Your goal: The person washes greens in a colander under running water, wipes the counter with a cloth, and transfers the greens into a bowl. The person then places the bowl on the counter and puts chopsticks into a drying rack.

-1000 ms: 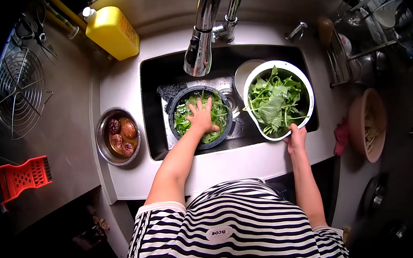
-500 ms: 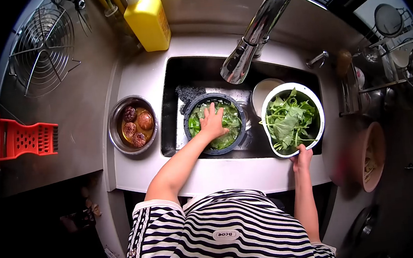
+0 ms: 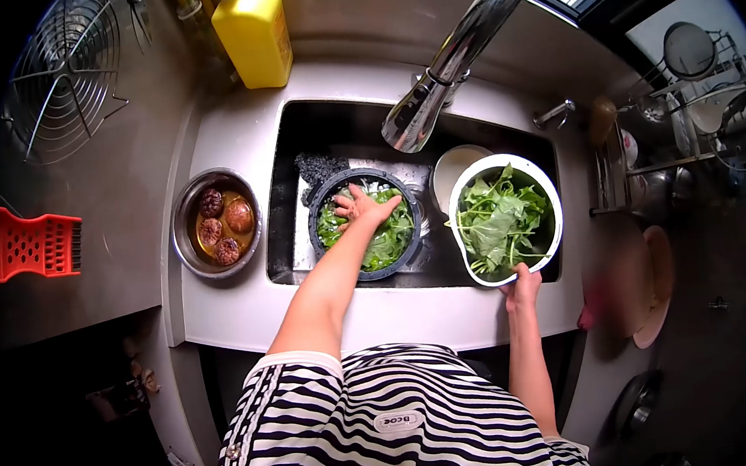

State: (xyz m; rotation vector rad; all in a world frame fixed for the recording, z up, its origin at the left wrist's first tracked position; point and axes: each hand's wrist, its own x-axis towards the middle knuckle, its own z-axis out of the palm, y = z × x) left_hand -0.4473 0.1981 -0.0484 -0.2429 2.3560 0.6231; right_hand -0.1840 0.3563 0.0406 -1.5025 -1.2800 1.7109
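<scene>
My left hand point(image 3: 362, 206) is spread over leafy greens point(image 3: 391, 240) lying in water inside a dark round basin point(image 3: 366, 275). Its fingers are apart, the thumb pointing to the right, and the palm is over the leaves. Grasping the near rim of a white-rimmed bowl point(image 3: 553, 204), my right hand point(image 3: 524, 286) has its thumb on top and its other fingers mostly hidden below. More green leaves with stems point(image 3: 505, 218) fill that bowl, which rests tilted over the right part of the sink point(image 3: 281, 240). A pale round container point(image 3: 454, 167) sits partly behind it.
Left of the sink stands a metal bowl point(image 3: 182, 235) of mushrooms in brownish liquid. A chrome faucet point(image 3: 432, 88) reaches over the sink. Around it are a yellow bottle point(image 3: 254, 41), a red grater point(image 3: 30, 242), a wire rack point(image 3: 67, 77) and a dish rack point(image 3: 674, 161).
My left hand has turned within the basin, its fingers now towards the far left side. My right hand keeps its hold on the bowl. The whole view has shifted slightly.
</scene>
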